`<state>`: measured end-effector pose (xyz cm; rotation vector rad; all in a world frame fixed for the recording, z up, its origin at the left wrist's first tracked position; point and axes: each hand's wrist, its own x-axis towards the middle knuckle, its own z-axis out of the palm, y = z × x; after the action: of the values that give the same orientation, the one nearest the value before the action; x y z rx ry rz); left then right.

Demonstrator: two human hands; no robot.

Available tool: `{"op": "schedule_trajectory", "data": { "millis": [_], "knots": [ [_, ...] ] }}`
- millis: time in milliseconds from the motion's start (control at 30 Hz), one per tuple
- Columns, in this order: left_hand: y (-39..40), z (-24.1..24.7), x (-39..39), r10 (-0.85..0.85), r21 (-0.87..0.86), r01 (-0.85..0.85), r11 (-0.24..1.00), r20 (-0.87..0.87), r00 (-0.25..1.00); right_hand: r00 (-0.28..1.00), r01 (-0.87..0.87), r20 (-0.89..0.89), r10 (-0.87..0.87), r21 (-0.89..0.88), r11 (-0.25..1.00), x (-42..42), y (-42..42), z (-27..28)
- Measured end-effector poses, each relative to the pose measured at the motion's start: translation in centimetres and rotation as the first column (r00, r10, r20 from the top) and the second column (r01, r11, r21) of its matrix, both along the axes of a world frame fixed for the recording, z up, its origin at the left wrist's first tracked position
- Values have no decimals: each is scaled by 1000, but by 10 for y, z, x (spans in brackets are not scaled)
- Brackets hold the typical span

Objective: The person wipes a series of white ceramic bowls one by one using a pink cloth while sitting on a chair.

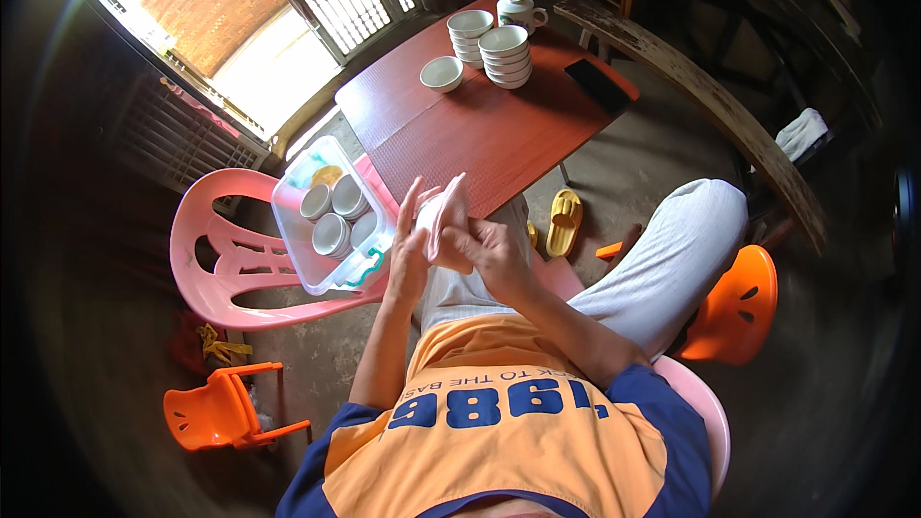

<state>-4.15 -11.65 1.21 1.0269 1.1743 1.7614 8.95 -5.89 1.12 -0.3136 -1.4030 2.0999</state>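
Above my lap, a pale pink cloth (451,219) is bunched between my two hands. My right hand (496,259) grips its right side, thumb pressed on the folds. My left hand (409,259) holds the other side, its fingers stretched upward along it. A whitish patch shows in the folds on the left; whether it is a bowl or more cloth I cannot tell. Just left of my hands, a clear plastic storage box (302,259) with stacked white bowls (332,234) inside sits on a pink plastic chair (209,252).
Ahead stands a reddish-brown table (460,137) with two stacks of white bowls (506,54), a single bowl (441,74), a lidded mug (519,13) and a dark flat object (596,86). Orange chairs (209,417) flank me. A yellow slipper (564,223) lies on the floor. A wooden bench (691,86) is at right.
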Motion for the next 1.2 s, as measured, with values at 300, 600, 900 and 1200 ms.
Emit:
{"op": "schedule_trajectory", "data": {
  "millis": [300,600,900,1200],
  "knots": [
    [12,8,-24,57,-245,44,969,392,918,922,193,-91,-376,950,244,-13,2,-6],
    [12,3,3,134,-99,-111,989,281,950,910,-148,402,-105,550,822,-5,-7,-14],
    [11,26,-11,138,-332,19,943,441,887,943,92,126,-309,791,604,-15,-10,-11],
    [5,23,-3,142,-140,-155,978,-99,985,947,157,-87,-309,965,210,-10,-5,-6]
  ]
}}
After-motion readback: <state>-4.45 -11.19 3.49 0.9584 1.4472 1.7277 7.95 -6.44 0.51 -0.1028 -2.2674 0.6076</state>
